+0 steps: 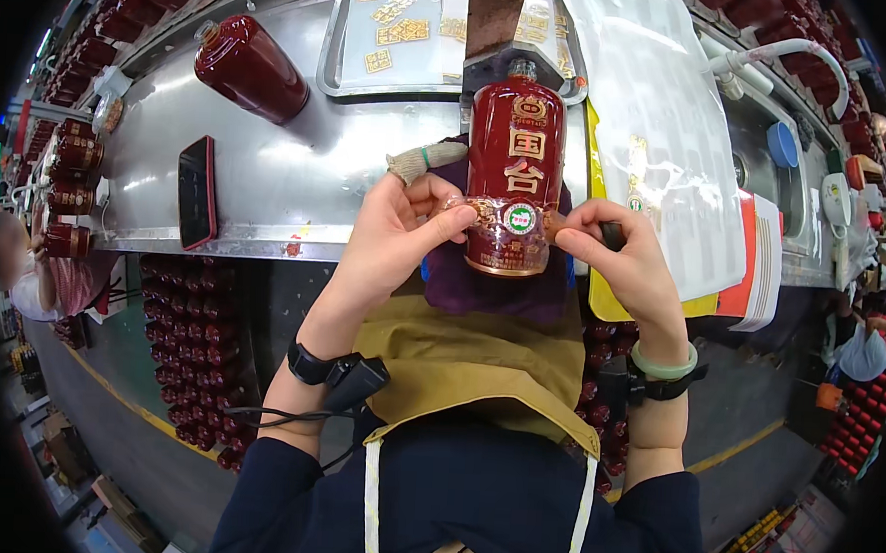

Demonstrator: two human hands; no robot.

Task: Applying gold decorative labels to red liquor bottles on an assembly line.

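Note:
A dark red glass bottle (pixel 517 140) with gold lettering lies on a purple cloth (pixel 443 277) in front of me, its neck pointing away. Across its lower part runs a narrow clear film strip (pixel 483 215) with gold marks; a round green-and-white sticker (pixel 519 217) shows at its middle. My left hand (pixel 411 220) pinches the strip's left end between thumb and finger. At the other end, my right hand (pixel 610 243) is closed in the same kind of pinch. A beige cloth finger sleeve (pixel 426 162) with a green band covers my left index finger.
Another red bottle (pixel 251 69) lies at the back left, near a phone (pixel 198 193). A metal tray (pixel 346 71) holds gold stickers. White translucent sheets (pixel 661 138) cover the right side, beside a sink with a white tap (pixel 791 49). Bottles (pixel 189 343) stand beneath the table edge.

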